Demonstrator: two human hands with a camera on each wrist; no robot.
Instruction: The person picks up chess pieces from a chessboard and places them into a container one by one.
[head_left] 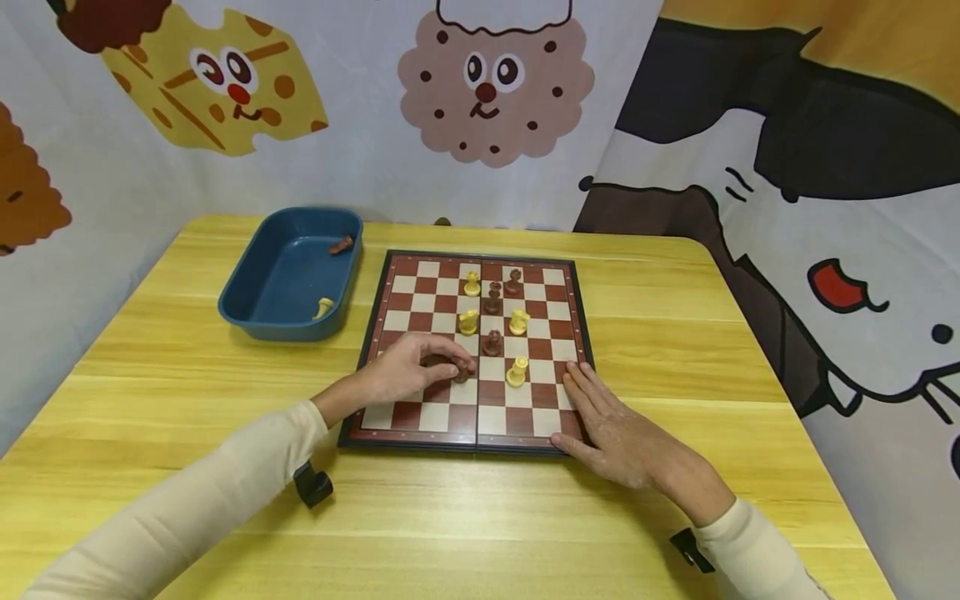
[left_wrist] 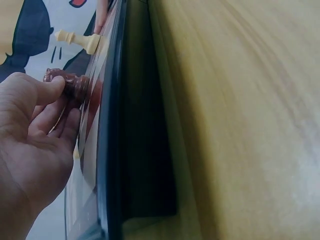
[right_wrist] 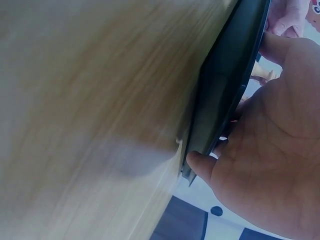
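Note:
On the near left half of the chessboard, my left hand pinches a dark brown chess piece between thumb and fingers, its base at or just over the squares. My right hand rests on the board's near right corner and edge, fingers fairly straight, holding no piece. Between the hands stands a cream chess piece. Farther up are two cream knights, another cream piece, and brown pieces: one near my left fingertips, one behind it, one near the far edge.
A blue tray stands left of the board, with a brown piece and a cream piece lying in it. The wooden table meets a cartoon-printed cloth behind.

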